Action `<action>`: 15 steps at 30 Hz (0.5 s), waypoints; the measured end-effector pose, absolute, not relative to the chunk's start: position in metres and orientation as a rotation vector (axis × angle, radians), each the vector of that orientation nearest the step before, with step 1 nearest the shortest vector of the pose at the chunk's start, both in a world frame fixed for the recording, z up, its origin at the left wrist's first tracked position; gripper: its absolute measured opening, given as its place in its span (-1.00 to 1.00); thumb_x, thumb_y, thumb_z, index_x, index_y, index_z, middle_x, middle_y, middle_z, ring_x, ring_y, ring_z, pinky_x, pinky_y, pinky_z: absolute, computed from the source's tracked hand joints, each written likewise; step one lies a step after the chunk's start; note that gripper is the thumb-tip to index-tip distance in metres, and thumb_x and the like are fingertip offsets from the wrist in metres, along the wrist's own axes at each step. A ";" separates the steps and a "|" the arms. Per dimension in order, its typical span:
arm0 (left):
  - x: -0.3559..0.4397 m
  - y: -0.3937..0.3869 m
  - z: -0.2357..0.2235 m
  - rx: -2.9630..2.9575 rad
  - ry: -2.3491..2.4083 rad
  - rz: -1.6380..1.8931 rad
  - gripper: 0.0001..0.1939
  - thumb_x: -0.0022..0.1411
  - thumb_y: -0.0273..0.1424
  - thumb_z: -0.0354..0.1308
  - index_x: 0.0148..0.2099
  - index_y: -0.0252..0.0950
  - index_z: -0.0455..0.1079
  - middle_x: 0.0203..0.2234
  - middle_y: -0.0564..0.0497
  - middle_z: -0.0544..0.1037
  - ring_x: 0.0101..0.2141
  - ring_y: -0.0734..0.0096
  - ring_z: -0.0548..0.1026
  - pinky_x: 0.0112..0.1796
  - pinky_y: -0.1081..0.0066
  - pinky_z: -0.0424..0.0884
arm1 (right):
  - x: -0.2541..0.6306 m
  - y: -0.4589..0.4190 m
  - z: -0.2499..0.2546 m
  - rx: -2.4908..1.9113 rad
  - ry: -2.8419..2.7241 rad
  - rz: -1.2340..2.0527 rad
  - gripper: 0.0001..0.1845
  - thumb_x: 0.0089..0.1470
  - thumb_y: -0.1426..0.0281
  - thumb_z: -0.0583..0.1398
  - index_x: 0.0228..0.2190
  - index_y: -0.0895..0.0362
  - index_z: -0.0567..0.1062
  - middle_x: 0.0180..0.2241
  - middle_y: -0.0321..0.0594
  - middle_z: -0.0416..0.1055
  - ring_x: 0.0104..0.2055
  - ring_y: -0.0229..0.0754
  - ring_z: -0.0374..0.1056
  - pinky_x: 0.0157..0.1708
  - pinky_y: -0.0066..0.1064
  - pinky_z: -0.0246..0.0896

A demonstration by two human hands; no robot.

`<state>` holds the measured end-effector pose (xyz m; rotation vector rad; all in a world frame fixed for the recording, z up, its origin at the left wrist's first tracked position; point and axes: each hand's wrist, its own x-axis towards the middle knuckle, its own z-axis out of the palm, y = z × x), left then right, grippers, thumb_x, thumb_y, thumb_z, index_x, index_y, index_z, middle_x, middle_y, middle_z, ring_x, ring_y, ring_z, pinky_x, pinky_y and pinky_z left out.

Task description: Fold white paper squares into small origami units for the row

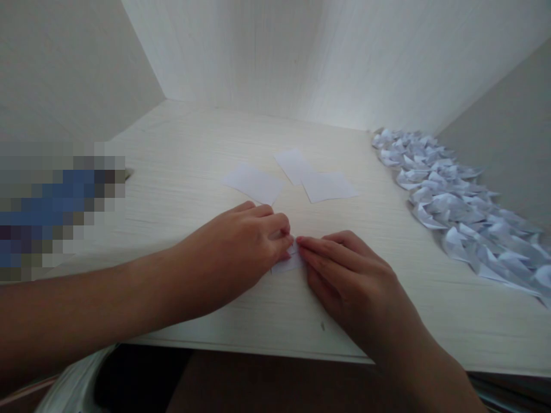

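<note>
A small piece of white paper (287, 265) with folded edges lies on the table under my fingers. My left hand (258, 238) grips it from the left, thumb and fingertips pinched together on its upper edge. From the right, my right hand (348, 267) has its fingers pressed together on the paper's right side. The two sets of fingertips almost meet, and they hide much of the folds. Just beyond my hands lie three loose white paper pieces: a left one (253, 181), a middle one (295, 165) and a right one (330, 186).
Many folded white paper shapes (447, 201) are lined up in a long band along the right side of the pale table (172, 143). White panels (275, 57) close off the back and sides. The front edge runs below my wrists. A blurred-out patch covers the far left.
</note>
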<state>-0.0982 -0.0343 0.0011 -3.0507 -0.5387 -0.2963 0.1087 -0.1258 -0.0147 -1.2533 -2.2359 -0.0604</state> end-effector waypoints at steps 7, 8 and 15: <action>-0.095 -0.039 0.002 -3.024 -0.542 -0.260 -0.74 0.49 -0.44 0.03 -0.06 -0.30 0.57 -0.09 -0.15 0.60 -0.11 0.19 0.51 -0.04 0.21 0.47 | 0.109 -0.126 -0.016 -1.262 -2.207 -0.029 -0.74 0.27 0.57 0.21 -0.10 0.15 0.67 -0.06 -0.09 0.67 -0.17 -0.03 0.49 -0.22 -0.17 0.63; -0.094 -0.040 0.003 -3.023 -0.533 -0.255 -0.74 0.49 -0.44 0.03 -0.08 -0.31 0.58 -0.10 -0.15 0.60 -0.11 0.18 0.50 -0.05 0.21 0.47 | 0.108 -0.126 -0.016 -1.260 -2.205 -0.031 -0.75 0.27 0.57 0.21 -0.11 0.16 0.67 -0.06 -0.09 0.67 -0.17 -0.03 0.49 -0.21 -0.18 0.63; -0.094 -0.045 0.003 -2.983 -0.441 -0.236 -0.80 0.43 -0.50 0.10 -0.12 -0.39 0.57 -0.22 -0.15 0.58 -0.15 0.17 0.48 -0.08 0.22 0.48 | 0.108 -0.125 -0.014 -1.289 -2.217 -0.023 -0.75 0.27 0.57 0.21 -0.13 0.14 0.67 -0.08 -0.13 0.68 -0.17 -0.04 0.49 -0.18 -0.18 0.61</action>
